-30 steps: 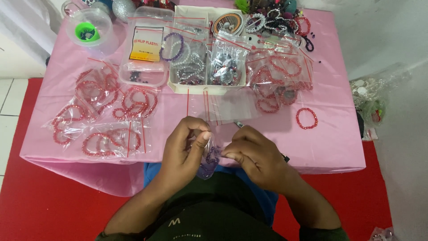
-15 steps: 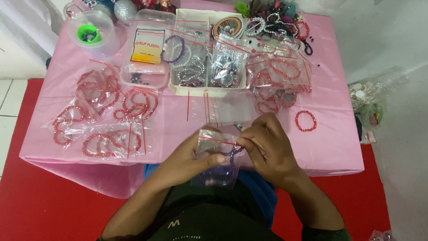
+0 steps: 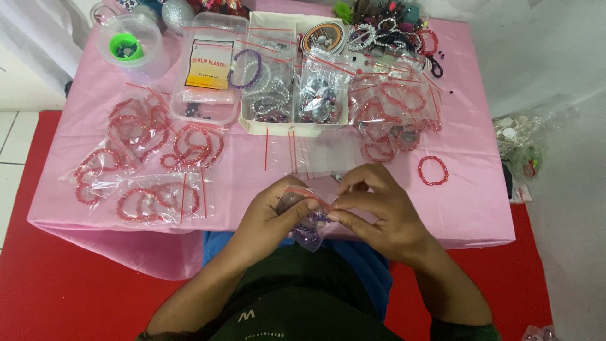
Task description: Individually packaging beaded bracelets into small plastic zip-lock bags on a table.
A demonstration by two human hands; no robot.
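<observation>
The left hand [image 3: 273, 215] and the right hand [image 3: 377, 211] meet over the near edge of the pink table [image 3: 470, 189], and both pinch the small clear bag [image 3: 308, 218] between them. The left thumb and fingers are pressed together on the left part of the bag's red-lined top edge; the right thumb and forefinger pinch the same edge from the right side, while the other right fingers curl loosely above. Purple beads [image 3: 307, 232] show inside the bag, low between the two hands.

Compared with half a second ago, the bag is now more crumpled and more hidden by the fingers; before it hung open and flatter, with its red line easy to see. The right hand is lower and a little closer to the left hand than it was.

On the table, a loose red bracelet [image 3: 433, 170] lies to the right, well apart from the hands. Flat empty bags [image 3: 297, 151] lie just beyond the fingers, and bagged red bracelets [image 3: 151, 158] are on the left.
</observation>
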